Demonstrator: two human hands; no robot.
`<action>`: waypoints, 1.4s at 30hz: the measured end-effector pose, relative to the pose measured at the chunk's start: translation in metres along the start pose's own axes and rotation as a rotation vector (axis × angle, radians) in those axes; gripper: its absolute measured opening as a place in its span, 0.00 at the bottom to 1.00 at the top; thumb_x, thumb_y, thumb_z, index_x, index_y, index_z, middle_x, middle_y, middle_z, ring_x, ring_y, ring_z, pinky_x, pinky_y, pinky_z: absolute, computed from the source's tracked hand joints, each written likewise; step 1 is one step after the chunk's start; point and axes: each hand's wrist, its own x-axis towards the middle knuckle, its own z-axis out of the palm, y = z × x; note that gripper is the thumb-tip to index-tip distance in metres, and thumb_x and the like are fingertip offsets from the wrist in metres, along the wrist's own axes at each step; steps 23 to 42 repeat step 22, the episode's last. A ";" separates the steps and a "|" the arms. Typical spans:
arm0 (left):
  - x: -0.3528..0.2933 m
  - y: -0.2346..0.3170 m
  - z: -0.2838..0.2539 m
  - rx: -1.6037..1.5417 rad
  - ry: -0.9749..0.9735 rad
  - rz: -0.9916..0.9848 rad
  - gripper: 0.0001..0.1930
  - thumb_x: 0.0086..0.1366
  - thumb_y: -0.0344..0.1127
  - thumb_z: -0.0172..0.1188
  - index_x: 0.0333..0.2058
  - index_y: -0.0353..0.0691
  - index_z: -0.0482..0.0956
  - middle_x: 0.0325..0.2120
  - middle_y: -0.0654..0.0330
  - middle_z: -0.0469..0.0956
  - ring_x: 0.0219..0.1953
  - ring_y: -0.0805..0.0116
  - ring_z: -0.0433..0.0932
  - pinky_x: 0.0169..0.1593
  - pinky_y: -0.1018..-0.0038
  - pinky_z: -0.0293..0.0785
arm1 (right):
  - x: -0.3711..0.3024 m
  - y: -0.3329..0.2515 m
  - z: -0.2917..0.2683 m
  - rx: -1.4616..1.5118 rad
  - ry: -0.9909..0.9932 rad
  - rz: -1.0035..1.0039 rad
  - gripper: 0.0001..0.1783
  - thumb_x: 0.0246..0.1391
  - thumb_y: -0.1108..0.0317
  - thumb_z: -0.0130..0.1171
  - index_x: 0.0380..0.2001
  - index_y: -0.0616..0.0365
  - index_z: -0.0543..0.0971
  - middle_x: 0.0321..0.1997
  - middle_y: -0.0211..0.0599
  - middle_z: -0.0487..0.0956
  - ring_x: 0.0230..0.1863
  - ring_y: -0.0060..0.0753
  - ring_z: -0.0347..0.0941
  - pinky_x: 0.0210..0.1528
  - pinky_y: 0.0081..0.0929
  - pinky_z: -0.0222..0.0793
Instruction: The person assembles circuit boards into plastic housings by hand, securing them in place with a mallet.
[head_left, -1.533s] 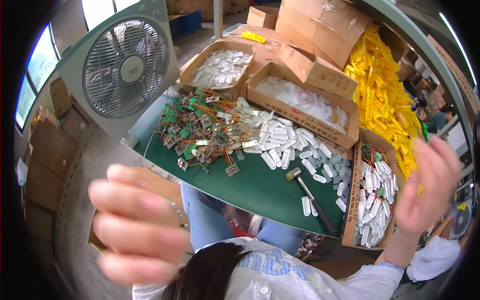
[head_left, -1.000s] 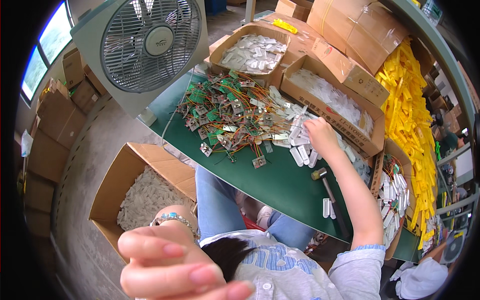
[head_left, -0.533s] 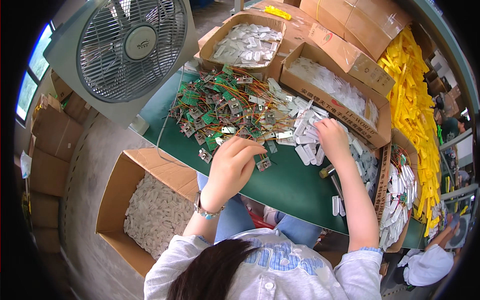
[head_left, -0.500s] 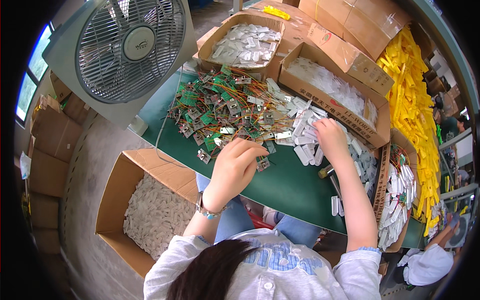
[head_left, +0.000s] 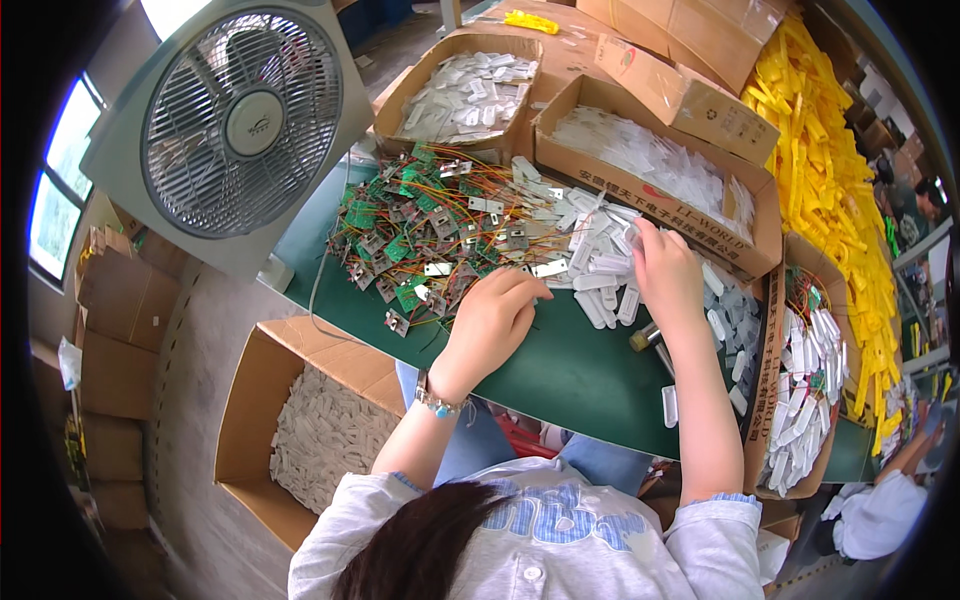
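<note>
My left hand (head_left: 497,318) is over the front edge of a heap of green circuit boards with red and yellow wires (head_left: 430,215). Its fingers are curled together, and what they hold, if anything, is hidden. Over a pile of white plastic casings (head_left: 598,290), my right hand (head_left: 668,272) pinches what looks like one pale casing between thumb and fingertips. A short metal tool with a brass-coloured end (head_left: 644,338) lies beside my right forearm, which partly covers it. One loose white casing (head_left: 669,407) rests by the table's front edge.
Open cartons of clear plastic parts (head_left: 540,130) and white parts (head_left: 393,130) line the back. A carton of wired casings (head_left: 832,440) stands at right, near heaped yellow strips (head_left: 800,150). A box fan (head_left: 255,125) is at left, above a floor carton (head_left: 240,440).
My left hand has shifted a little right along the board heap, its fingers lower. My right hand stays at the casings, its fingertips slightly higher. The whole view has turned a little.
</note>
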 end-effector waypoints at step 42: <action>0.141 -0.041 0.083 0.477 0.028 -0.159 0.07 0.58 0.36 0.64 0.34 0.42 0.86 0.32 0.54 0.84 0.37 0.55 0.83 0.42 0.63 0.79 | -0.172 -0.038 -0.030 0.266 0.033 0.169 0.13 0.43 0.78 0.67 0.35 0.54 0.80 0.43 0.34 0.78 0.51 0.47 0.75 0.52 0.45 0.70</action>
